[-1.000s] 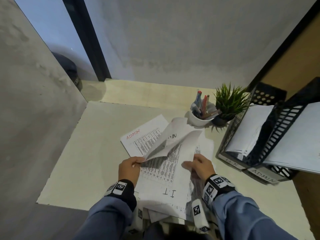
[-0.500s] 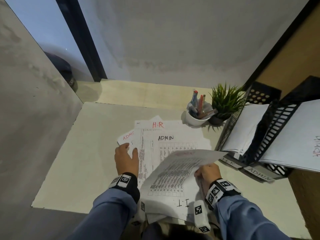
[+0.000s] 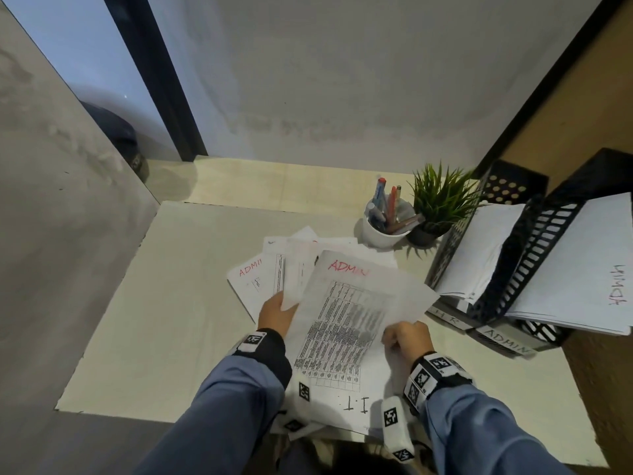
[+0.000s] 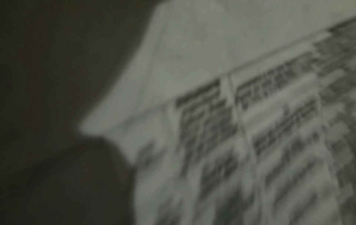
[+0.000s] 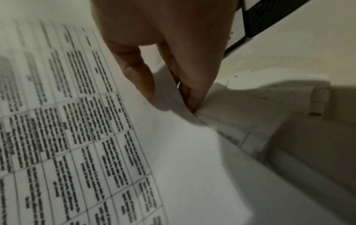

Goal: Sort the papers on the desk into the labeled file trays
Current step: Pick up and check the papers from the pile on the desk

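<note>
I read the right hand [image 3: 407, 341] as a closed grip: thumb and fingers [image 5: 138, 79] pinch the right edge of the top sheet [image 3: 349, 317], headed ADMIN in red, lifting it clear so its label shows. The left hand [image 3: 275, 311] lies on the fanned papers [image 3: 260, 282]; its fingers are hidden, so I cannot tell its grip. It probably steadies the pile on the worktop [image 3: 171, 303]. The ADMIN tray [image 3: 507, 342] and HR tray [image 3: 452, 318] stand to the right, within reach. A sheet marked I.T. [image 3: 356, 404] lies beneath.
</note>
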A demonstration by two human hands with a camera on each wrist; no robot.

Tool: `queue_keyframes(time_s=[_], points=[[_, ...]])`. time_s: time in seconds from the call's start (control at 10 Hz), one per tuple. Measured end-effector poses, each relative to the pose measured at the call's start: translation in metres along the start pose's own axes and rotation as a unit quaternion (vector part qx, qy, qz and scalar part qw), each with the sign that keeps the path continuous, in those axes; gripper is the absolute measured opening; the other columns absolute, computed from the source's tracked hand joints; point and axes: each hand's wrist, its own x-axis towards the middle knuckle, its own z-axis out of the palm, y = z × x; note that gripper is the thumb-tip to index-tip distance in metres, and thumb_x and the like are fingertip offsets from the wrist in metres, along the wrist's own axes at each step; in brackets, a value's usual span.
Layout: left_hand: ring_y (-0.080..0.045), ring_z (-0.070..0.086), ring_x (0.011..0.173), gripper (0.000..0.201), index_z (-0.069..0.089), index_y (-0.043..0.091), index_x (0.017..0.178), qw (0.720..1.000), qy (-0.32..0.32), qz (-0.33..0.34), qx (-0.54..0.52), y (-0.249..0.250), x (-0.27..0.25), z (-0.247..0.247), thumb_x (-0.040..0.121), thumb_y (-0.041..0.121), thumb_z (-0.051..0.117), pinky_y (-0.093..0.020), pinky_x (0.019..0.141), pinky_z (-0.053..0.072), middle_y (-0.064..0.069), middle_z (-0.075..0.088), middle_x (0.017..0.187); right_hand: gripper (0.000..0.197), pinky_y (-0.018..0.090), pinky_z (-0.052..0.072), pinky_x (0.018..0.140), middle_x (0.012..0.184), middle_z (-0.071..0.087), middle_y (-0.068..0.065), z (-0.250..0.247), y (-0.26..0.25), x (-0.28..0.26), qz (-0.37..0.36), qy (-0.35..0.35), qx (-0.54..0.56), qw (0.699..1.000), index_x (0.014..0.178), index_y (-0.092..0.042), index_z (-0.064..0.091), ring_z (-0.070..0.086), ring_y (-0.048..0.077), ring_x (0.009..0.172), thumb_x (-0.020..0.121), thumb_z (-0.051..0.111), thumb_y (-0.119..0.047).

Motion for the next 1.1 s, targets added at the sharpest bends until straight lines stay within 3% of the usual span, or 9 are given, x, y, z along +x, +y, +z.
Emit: queue_keyframes(time_s=[0.1,0.2,0.3,0.4,0.6,0.7,0.9,1.0,1.1], points=[[-0.025,0.061,0.103,0.028,0.06,0.01,0.117,0.997,0.023,0.02,-0.069,0.0,0.001,-0.009,0.089,0.013,0.058,-0.039,0.094,0.049,-0.005,0.064,0.111,0.008,0.021,0.048,0.053,0.055,0.062,0.006,-0.002,-0.002,0.004,-0.035,0.021,0.023,0.999,0.073,0.007,0.062,0.063,0.019,0.06,0.068,0.058,0.012],[-0.019,0.059,0.09,0.025,0.06,0.015,0.108,0.995,0.006,0.055,-0.083,0.004,0.001,-0.017,0.088,0.002,0.053,-0.029,0.081,0.05,-0.001,0.063,0.101,0.033,0.032,0.045,0.092,0.114,0.064,0.02,-0.004,-0.016,0.0,-0.066,0.012,0.004,0.998,0.11,0.006,0.063,0.058,0.033,0.109,0.077,0.062,0.007],[-0.023,0.061,0.086,0.026,0.059,0.013,0.1,0.992,-0.001,0.056,-0.114,0.005,0.002,-0.019,0.082,-0.005,0.057,-0.032,0.077,0.05,-0.002,0.065,0.092,0.032,0.023,0.036,0.084,0.12,0.059,0.023,-0.009,-0.024,0.0,-0.085,0.013,0.02,0.996,0.114,0.011,0.059,0.055,0.027,0.109,0.083,0.052,0.014],[-0.031,0.066,0.094,0.028,0.065,0.014,0.092,0.984,0.032,0.047,-0.171,0.001,0.003,-0.022,0.066,0.016,0.074,-0.043,0.086,0.053,-0.011,0.07,0.097,0.029,0.029,0.039,0.076,0.11,0.061,0.022,-0.013,-0.04,-0.012,-0.049,0.049,0.036,0.997,0.113,0.013,0.056,0.045,0.017,0.087,0.086,0.052,0.005],[-0.029,0.063,0.097,0.025,0.063,0.003,0.113,0.983,0.101,0.04,-0.147,-0.003,0.005,-0.031,0.089,0.008,0.058,-0.03,0.086,0.046,-0.014,0.066,0.108,0.032,0.016,0.043,0.048,0.082,0.058,0.012,-0.021,-0.021,0.002,-0.083,0.107,0.061,0.989,0.097,0.002,0.056,0.051,0.022,0.074,0.072,0.051,0.021],[-0.027,0.06,0.096,0.027,0.062,0.001,0.115,0.983,0.093,0.027,-0.155,0.0,0.005,-0.032,0.088,0.002,0.055,-0.028,0.082,0.043,-0.011,0.064,0.106,0.017,0.018,0.043,0.059,0.077,0.057,0.012,-0.023,-0.015,0.008,-0.03,0.079,0.032,0.996,0.091,0.003,0.062,0.051,0.022,0.07,0.078,0.055,0.011],[-0.026,0.062,0.087,0.023,0.071,-0.006,0.086,0.973,-0.029,-0.039,-0.224,0.009,-0.004,-0.029,0.073,-0.017,0.055,-0.024,0.07,0.051,-0.011,0.071,0.092,0.029,0.03,0.047,0.077,0.114,0.064,0.022,-0.014,-0.005,0.021,0.013,0.014,0.055,0.998,0.108,0.002,0.065,0.058,0.025,0.09,0.08,0.06,0.007],[-0.03,0.066,0.09,0.022,0.071,-0.008,0.075,0.961,-0.101,-0.066,-0.247,0.01,-0.009,-0.027,0.065,-0.02,0.056,-0.028,0.069,0.056,-0.015,0.072,0.096,0.017,0.025,0.05,0.063,0.095,0.064,0.024,-0.007,-0.009,0.013,-0.009,-0.027,0.107,0.994,0.093,0.012,0.062,0.052,0.023,0.08,0.088,0.047,0.008],[-0.033,0.066,0.086,0.028,0.069,0.001,0.057,0.965,-0.119,-0.063,-0.226,0.011,-0.012,-0.024,0.067,-0.021,0.054,-0.028,0.067,0.055,-0.014,0.074,0.086,0.031,0.025,0.049,0.068,0.089,0.057,0.013,-0.007,-0.011,0.009,0.001,-0.051,0.143,0.988,0.072,-0.01,0.058,0.05,0.019,0.072,0.091,0.04,0.007]])
